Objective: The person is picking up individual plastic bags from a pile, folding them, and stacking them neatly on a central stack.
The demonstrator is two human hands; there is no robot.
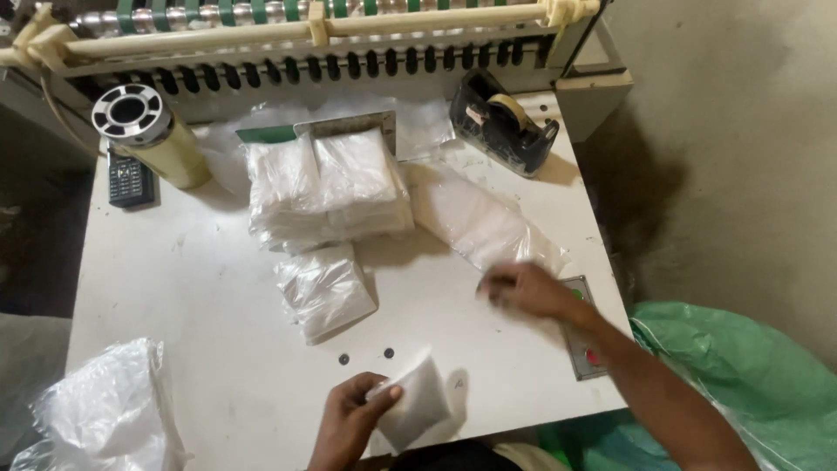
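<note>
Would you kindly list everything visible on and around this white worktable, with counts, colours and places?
Worktable: one, white, centre.
Stacked bag bundles: one pile, clear-white, table's middle.
Single bundle: one, clear-white, in front of the pile.
Long bag: one, clear, right of the pile.
Tape dispenser: one, black, far right.
Film roll: one, pale yellow, far left.
Phone: one, black, beside the roll.
Roller machine: one, cream and green, behind the table.
Green sack: one, lower right.
Left hand: holds a small bag.
Right hand: at the long bag's near end.
</note>
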